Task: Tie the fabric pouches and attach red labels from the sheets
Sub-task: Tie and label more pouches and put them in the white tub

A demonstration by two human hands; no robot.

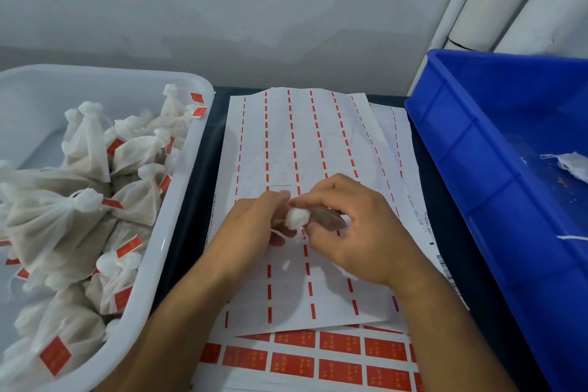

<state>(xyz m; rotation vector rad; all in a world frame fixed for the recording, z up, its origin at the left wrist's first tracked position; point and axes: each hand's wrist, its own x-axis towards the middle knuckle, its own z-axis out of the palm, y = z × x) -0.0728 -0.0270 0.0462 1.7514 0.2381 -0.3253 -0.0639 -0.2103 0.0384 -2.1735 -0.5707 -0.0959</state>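
Both forearms come in from the near edge and converge toward the middle of the scene, bare to the elbow. The left hand (254,219) lies palm down, wrist straight, its fingers curled inward to the right with the fingertips pinching at the point where the two hands meet. The right hand (346,226) sits just right of it, back of the hand up, knuckles raised, wrist bent slightly left; its thumb and forefinger pinch close against the left fingertips, while the other fingers curl underneath. The two hands touch at the fingertips.
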